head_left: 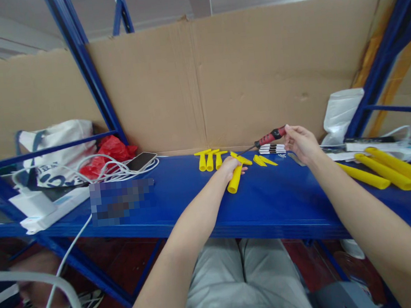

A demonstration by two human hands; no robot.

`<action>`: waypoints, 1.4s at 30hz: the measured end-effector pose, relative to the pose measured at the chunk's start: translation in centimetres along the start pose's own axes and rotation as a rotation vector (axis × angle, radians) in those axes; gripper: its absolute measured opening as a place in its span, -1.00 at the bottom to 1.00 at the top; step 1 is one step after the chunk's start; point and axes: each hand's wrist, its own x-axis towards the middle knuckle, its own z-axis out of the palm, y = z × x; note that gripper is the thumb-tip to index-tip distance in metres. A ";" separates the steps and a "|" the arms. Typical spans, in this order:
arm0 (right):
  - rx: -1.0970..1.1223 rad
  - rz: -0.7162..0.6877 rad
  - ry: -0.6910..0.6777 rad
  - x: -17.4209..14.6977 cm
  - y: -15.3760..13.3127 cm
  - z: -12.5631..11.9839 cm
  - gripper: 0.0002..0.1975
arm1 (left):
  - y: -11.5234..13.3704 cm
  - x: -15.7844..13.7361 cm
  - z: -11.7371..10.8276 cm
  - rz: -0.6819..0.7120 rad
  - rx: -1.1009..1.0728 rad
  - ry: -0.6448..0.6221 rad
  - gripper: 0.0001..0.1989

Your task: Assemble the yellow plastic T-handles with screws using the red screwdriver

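My left hand (231,167) is closed around a yellow T-shaped tool with a hollow tube handle (234,180); its flat crosspiece points away from me. My right hand (301,142) pinches the butt end of a red and black screwdriver (271,137). The shaft slants down to the left, and its tip meets or lies close over the crosspiece; exact contact is unclear. Several matching yellow T-shaped tools (209,161) lie in a row left of my left hand. Small flat yellow pieces (259,160) rest to its right, near a stack of white, dark-banded packs (272,148).
Yellow tubes (389,170) lie at the right on the blue table (188,199). A clear plastic bag (341,114) leans by the right post. At left are a phone (142,162), white cables, a power strip (60,209), a red bag (112,151) and a tote bag (64,158). Cardboard (255,71) walls the back.
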 end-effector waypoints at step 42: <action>-0.035 0.049 -0.070 -0.5 -0.6 0.2 -0.72 | -0.1 0.1 0.1 0.017 0.019 -0.010 -0.63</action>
